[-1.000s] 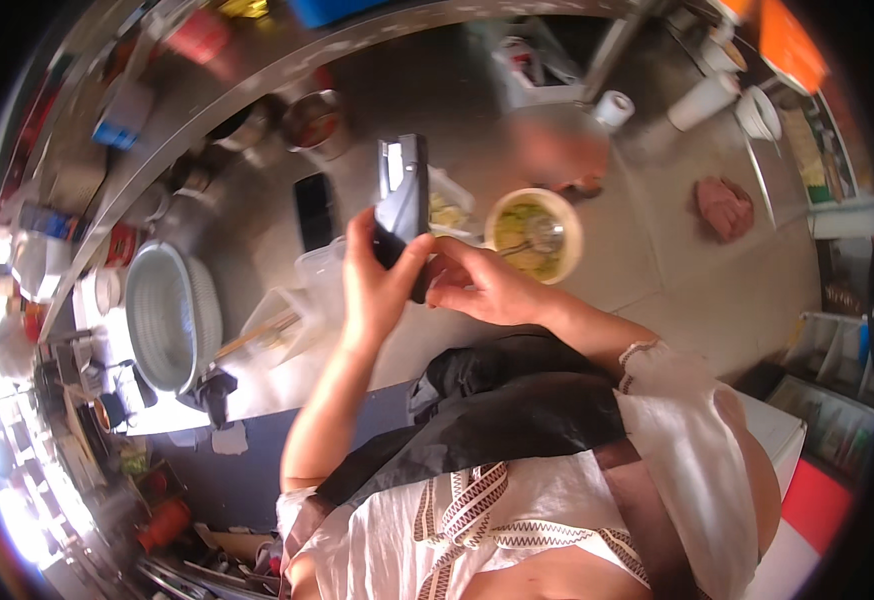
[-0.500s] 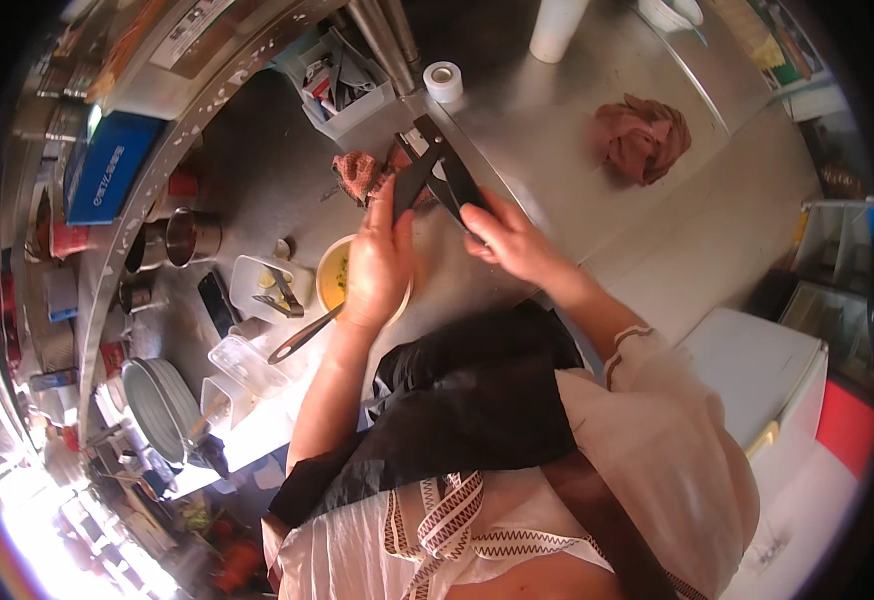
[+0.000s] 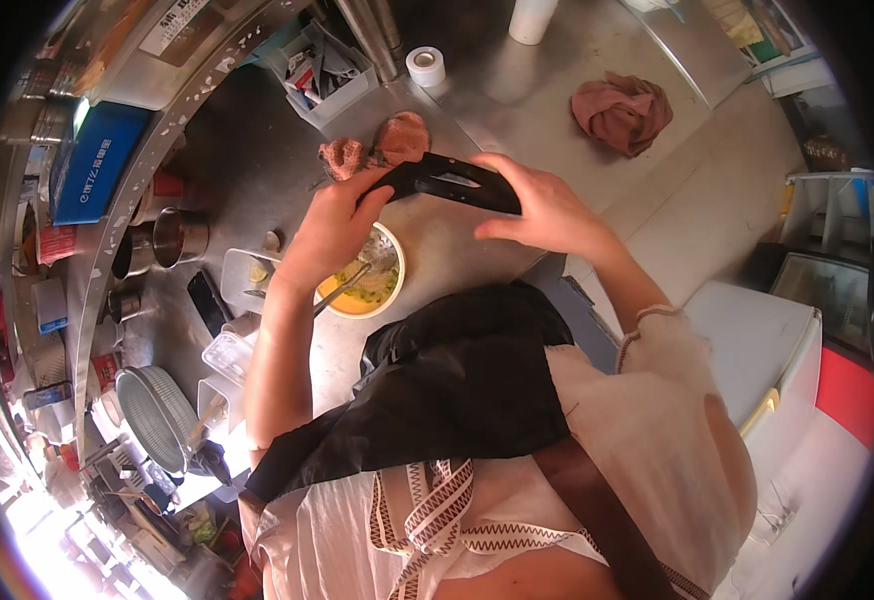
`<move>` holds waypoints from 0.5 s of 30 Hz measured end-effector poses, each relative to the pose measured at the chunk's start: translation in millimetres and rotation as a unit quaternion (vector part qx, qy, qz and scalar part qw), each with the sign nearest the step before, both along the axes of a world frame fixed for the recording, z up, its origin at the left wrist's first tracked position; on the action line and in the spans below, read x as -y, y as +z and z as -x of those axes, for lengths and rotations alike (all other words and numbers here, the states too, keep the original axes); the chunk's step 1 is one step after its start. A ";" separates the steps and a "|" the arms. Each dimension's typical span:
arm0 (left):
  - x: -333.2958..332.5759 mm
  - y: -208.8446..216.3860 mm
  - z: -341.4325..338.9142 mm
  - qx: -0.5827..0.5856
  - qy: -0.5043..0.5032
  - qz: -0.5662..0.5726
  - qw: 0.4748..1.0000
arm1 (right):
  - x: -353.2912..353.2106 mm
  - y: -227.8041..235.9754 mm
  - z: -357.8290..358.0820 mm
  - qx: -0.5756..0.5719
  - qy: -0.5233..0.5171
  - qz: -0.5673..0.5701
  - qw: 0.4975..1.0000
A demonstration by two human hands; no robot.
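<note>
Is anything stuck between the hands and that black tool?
Nothing that I can see. The left hand holds one end of the black tool and the right hand has the other. The bowl and pink cloth aren't between them and it.

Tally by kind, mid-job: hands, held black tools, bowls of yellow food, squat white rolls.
Hands: 2 (left hand, right hand)
Black tool, held: 1
Bowl of yellow food: 1
Squat white roll: 1
Total: 5
</note>
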State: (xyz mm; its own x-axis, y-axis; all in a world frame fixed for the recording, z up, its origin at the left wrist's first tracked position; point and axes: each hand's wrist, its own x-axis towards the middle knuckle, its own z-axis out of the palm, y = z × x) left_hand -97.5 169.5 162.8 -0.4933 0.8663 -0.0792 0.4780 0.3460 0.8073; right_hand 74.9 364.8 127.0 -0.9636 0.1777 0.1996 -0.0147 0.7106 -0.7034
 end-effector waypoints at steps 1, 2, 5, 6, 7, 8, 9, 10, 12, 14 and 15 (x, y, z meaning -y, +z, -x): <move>-1.0 -1.0 -0.7 -0.004 -0.001 0.012 1.000 | 2.6 -4.7 1.3 -0.013 -0.022 -0.043 0.999; -2.8 0.5 -1.9 -0.008 -0.003 0.023 1.000 | 3.3 -8.9 2.3 -0.026 -0.045 -0.086 0.995; -3.8 7.2 -2.4 0.032 0.007 0.064 0.997 | 6.8 -9.2 4.5 -0.081 -0.051 -0.151 0.984; -3.4 9.4 -2.1 0.053 0.012 0.078 0.995 | 5.8 -6.9 5.6 -0.099 -0.037 -0.168 0.980; -2.9 9.9 -1.4 0.048 -0.007 0.085 0.995 | 4.6 -5.9 6.8 -0.116 -0.022 -0.184 0.976; -2.4 10.4 -0.3 0.043 -0.027 0.091 0.995 | 3.4 -6.5 8.3 -0.129 -0.010 -0.188 0.974; -2.1 10.8 1.4 0.039 -0.048 0.096 0.993 | 1.1 -6.6 10.4 -0.142 0.001 -0.194 0.971; -0.2 10.0 2.7 0.027 -0.070 0.072 0.995 | -1.0 -6.6 11.6 -0.154 0.012 -0.199 0.968; 3.3 8.5 4.9 0.001 -0.115 0.023 0.993 | -9.0 -6.8 8.8 -0.164 0.010 -0.146 0.976; 4.6 17.4 5.0 0.223 -0.070 0.078 0.969 | -13.4 -7.1 3.2 -0.152 -0.024 0.019 0.988; 4.1 22.1 3.1 0.330 -0.047 0.105 0.937 | -12.8 -4.3 1.3 -0.151 -0.050 0.061 0.985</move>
State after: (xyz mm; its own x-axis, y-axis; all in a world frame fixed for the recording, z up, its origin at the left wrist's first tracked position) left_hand -100.6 165.5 184.9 -0.1985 0.8347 -0.5137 -0.0643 0.5119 0.8566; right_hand 73.6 377.6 122.7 -0.8401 0.3087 0.4460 -0.1715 0.6290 -0.7583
